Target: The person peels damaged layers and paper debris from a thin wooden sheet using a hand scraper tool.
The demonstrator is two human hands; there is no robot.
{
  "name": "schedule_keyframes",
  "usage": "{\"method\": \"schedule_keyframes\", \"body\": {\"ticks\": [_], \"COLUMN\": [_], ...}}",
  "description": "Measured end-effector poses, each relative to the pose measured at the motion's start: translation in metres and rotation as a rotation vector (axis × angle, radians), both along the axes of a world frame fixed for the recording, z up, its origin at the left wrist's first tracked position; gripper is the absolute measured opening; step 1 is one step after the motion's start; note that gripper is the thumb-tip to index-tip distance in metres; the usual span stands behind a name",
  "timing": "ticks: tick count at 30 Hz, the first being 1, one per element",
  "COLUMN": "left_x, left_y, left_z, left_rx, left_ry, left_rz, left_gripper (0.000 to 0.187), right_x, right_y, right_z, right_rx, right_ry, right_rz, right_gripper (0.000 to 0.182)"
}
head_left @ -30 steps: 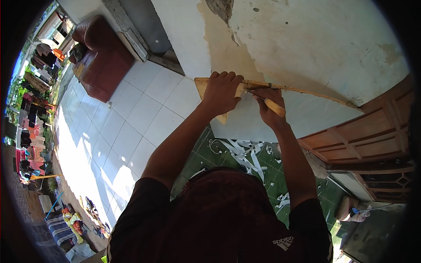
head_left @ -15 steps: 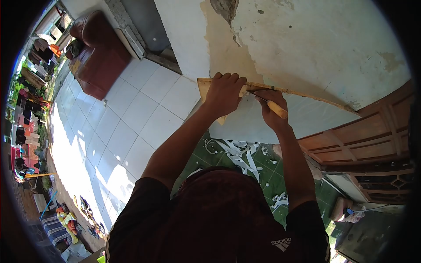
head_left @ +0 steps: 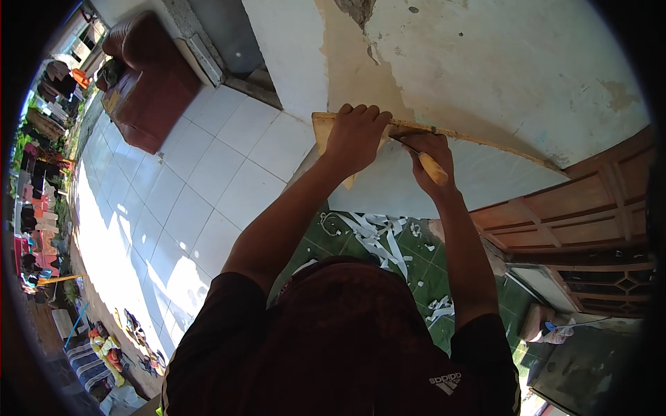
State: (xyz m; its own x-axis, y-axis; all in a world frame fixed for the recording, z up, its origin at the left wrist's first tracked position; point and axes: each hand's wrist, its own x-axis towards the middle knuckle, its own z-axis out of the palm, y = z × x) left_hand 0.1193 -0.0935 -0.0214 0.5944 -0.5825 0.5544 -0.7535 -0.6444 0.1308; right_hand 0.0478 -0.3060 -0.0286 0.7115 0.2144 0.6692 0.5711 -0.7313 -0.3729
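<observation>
A large pale board (head_left: 499,177) with a worn yellowish wooden edge leans at the wall in front of me. My left hand (head_left: 355,141) is closed over the board's top edge near its left end, fingers curled over the far side. Beside it, my right hand (head_left: 433,154) is closed on a thin-bladed tool with a yellow wooden handle (head_left: 433,169). The metal part points up and left toward the edge by my left hand; its tip is too small to make out. A yellowish piece (head_left: 321,132) shows beside my left hand.
White strips and scraps (head_left: 374,239) lie on the green tiled floor (head_left: 430,267) below the board. A brown armchair (head_left: 156,90) stands at the upper left on white tiles (head_left: 215,163). Brown wooden panelling (head_left: 576,208) is at the right. Behind the board rises a peeling wall (head_left: 479,62).
The view has shifted slightly. Both hands stay at the board's edge, and the tool's handle sits a little further left and lower relative to my right hand.
</observation>
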Motion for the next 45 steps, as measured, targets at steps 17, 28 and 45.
{"method": "schedule_keyframes", "body": {"ticks": [17,28,45], "left_x": [0.014,0.014,0.004], "left_y": [0.016,0.012,0.020], "left_z": [-0.021,-0.022,-0.010], "left_rx": [-0.137,-0.067,-0.112], "left_ry": [-0.244,-0.228,0.031], "left_rz": [-0.245,-0.187,-0.207], "left_gripper": [0.023,0.017,0.032], "right_x": [0.030,0.052,0.000], "right_y": [-0.109,-0.138,-0.022], "right_z": [0.071,0.043,-0.001], "right_rx": [0.615,0.522,0.112], "right_ry": [0.086,0.150,0.026], "right_rz": [-0.570,-0.745,0.023], "right_gripper": [0.044,0.055,0.026]}}
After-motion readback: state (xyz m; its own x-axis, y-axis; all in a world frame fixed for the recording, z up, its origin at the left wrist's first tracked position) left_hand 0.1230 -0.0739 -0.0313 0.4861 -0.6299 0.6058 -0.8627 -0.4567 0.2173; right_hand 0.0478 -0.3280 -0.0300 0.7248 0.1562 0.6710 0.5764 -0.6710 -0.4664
